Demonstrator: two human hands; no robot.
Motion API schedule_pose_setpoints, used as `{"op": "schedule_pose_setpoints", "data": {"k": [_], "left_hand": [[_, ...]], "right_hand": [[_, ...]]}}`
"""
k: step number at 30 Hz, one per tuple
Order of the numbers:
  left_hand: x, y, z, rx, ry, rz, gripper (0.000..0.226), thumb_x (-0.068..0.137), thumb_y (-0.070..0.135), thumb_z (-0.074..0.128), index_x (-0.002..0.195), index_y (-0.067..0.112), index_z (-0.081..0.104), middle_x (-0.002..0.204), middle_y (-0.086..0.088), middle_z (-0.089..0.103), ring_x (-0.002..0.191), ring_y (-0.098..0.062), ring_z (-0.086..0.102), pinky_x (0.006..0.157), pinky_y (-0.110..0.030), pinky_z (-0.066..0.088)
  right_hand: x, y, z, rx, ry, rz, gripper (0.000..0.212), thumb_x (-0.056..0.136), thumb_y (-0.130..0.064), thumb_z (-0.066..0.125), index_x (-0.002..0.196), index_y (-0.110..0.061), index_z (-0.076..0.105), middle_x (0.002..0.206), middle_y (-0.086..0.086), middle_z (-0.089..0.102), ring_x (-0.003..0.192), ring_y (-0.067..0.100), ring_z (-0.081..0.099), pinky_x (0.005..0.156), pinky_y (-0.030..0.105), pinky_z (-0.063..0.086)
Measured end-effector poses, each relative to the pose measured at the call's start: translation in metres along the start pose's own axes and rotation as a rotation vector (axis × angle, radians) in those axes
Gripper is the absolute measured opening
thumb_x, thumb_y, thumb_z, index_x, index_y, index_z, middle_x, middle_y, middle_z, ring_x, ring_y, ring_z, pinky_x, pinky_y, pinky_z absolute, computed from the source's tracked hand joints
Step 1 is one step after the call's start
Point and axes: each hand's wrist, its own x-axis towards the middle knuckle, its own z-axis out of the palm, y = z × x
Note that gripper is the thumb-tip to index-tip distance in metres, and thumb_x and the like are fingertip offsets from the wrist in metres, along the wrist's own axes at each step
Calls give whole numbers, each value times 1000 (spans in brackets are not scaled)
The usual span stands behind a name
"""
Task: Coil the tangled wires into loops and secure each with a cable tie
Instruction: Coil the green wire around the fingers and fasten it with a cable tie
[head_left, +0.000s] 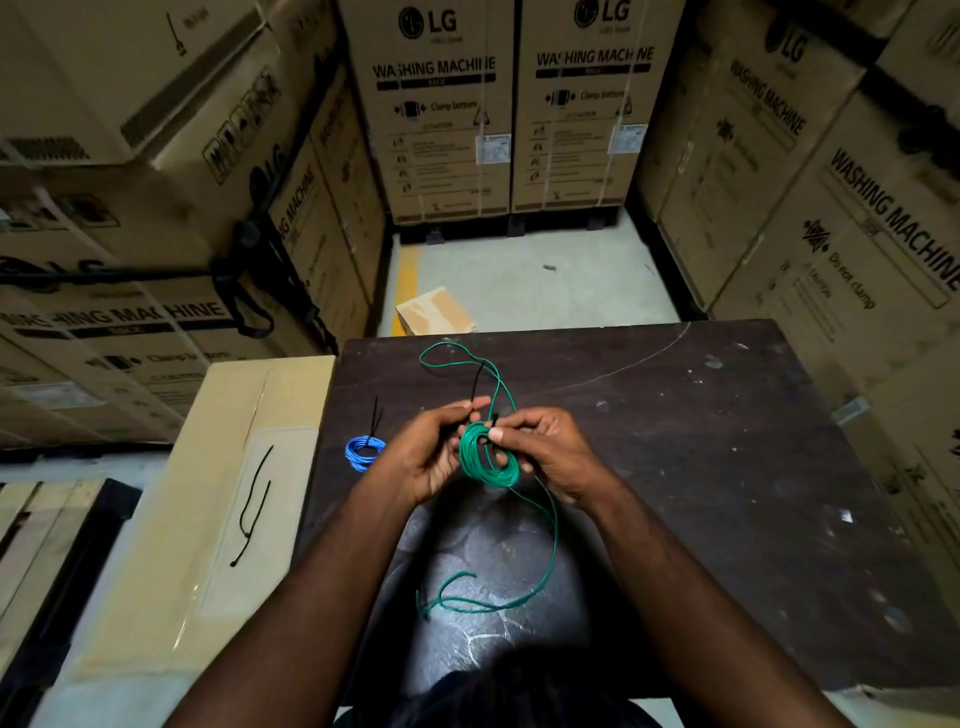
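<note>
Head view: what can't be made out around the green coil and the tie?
All head view.
- Tie: its lower part is hidden by the fingers of the left hand; whether it is threaded cannot be told.
- Green coil: right side covered by the right hand.
- Blue coil: right edge behind the left hand.
- Fine print on the boxes: too small, blurred.

the black cable tie (477, 387) vanishes behind fingers of the left hand (431, 452); whether it circles the green coil (496, 479) is unclear.
</note>
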Motion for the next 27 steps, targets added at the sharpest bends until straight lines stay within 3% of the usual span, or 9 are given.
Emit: {"op": "schedule_pose_setpoints", "data": {"k": [4,7,12,18,22,27], "left_hand": [[2,6,-8,-44,-40,-30,30,96,9,39,115,9,62,64,3,51,40,0,35,35,-10,20],[-2,9,-8,27,-67,-34,28,96,14,42,115,13,63,64,4,45,40,0,30,36,-11,13],[-3,2,-8,192,-46,66,25,97,13,45,107,12,68,65,3,37,44,-1,28,36,-12,17],[-7,-2,-9,486,-19,237,25,96,9,49,91,16,72,57,8,43,47,-5,25,42,-17,18],[-7,-7,-10,492,-9,257,25,94,12,53,82,20,73,66,6,54,56,-8,34,47,-18,25],[-9,-8,-10,397,-24,254,21,96,8,49,87,14,67,71,1,50,59,-8,29,44,-15,22]], "right_hand": [[0,3,-1,-29,-14,32,4,83,-4,67,83,-6,70,54,5,60,35,4,35,35,14,24],[0,1,-1,-10,-31,65,7,84,-5,66,81,-8,70,58,5,61,35,3,35,34,14,24],[2,0,-2,-16,-64,77,6,83,-13,68,78,-13,72,62,4,63,38,5,38,35,16,25],[3,-8,-4,-84,-83,41,5,87,-9,64,84,-6,67,51,-2,58,36,4,37,35,17,22],[3,-12,-2,-105,-91,38,4,81,-14,68,79,-11,69,54,1,58,37,5,38,35,16,23],[0,-19,0,-53,-92,49,6,87,1,59,83,-1,62,54,-4,62,39,0,47,38,10,33]]}}
